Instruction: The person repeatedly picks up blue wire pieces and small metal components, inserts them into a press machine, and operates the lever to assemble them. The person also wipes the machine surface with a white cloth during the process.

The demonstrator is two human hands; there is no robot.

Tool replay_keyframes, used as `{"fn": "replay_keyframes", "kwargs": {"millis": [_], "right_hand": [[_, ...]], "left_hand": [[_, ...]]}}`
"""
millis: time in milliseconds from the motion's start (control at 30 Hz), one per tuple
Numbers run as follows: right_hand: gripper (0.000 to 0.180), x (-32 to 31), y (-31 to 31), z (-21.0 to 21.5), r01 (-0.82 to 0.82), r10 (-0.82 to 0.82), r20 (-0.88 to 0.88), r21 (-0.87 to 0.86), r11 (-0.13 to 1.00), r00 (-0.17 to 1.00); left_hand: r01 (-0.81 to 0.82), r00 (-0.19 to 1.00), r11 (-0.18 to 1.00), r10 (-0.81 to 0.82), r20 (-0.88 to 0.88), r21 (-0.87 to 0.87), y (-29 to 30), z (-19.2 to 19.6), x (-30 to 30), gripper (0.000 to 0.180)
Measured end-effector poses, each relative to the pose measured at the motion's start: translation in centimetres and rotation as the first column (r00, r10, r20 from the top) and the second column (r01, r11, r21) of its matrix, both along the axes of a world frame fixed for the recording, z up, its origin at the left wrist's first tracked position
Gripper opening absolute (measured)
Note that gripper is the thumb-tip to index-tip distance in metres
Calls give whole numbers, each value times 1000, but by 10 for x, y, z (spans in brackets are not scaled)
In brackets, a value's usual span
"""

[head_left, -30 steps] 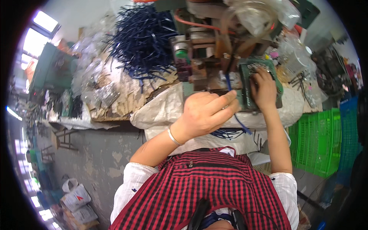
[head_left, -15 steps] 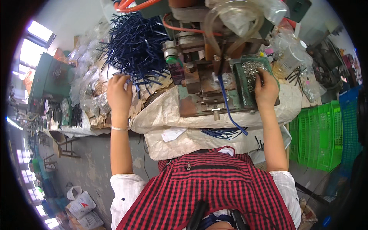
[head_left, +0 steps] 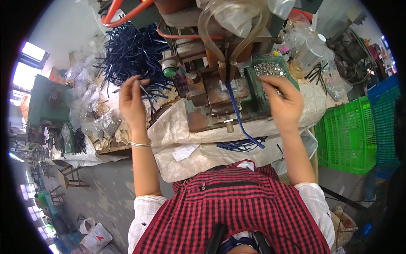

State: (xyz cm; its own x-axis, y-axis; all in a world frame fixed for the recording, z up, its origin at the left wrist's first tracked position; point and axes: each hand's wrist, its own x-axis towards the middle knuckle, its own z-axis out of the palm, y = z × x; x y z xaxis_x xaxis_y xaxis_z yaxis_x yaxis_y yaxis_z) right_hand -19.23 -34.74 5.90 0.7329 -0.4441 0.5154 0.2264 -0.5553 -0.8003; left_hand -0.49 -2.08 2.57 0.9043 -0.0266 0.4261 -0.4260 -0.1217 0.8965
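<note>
My left hand (head_left: 133, 101) is closed in a pinch at the lower edge of a heap of dark blue strips (head_left: 131, 55), with a thin blue strip (head_left: 145, 90) at its fingertips. My right hand (head_left: 284, 100) hovers over the right side of a green tray of small metal pieces (head_left: 270, 68). Its thumb and fingers are drawn together, and whatever is between them is too small to make out. Between the hands stands a bench machine (head_left: 220, 86). One long bright blue strip (head_left: 237, 112) hangs from its middle towards me, touched by neither hand.
Several blue strips (head_left: 239, 144) lie on the pale cloth (head_left: 169, 163) at the front edge. Clear plastic bags (head_left: 103, 122) lie on the left, and a clear plastic jar (head_left: 311, 53) is at the right. Green crates (head_left: 344, 135) stand lower right. Orange hose (head_left: 127, 17) crosses above.
My right hand has lifted from the metal pieces and moved left towards the machine. My left hand's fingers have drawn together beside the heap. The whole view has shifted slightly.
</note>
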Motion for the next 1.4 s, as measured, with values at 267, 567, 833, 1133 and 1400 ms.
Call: {"fn": "replay_keyframes", "kwargs": {"millis": [267, 567, 833, 1133, 1400], "right_hand": [[34, 41, 53, -15, -158, 115, 114, 526, 836, 987], [48, 29, 64, 17, -300, 231, 192, 619, 725, 954], [29, 10, -59, -81, 278, -475, -204, -593, 756, 856], [9, 10, -57, -80, 350, -410, -89, -380, 857, 908], [13, 18, -59, -94, 202, -334, 79, 659, 724, 939]], "left_hand": [[-116, 963, 991, 95, -250, -67, -22, -28, -48, 30], [148, 699, 974, -224, 679, 169, -61, 76, -99, 18], [32, 466, 878, -436, 770, 477, -128, 41, -103, 28], [95, 620, 835, -476, 623, 543, -112, 46, -119, 29], [-462, 762, 811, 157, 628, 358, 7, 67, -79, 12]]}}
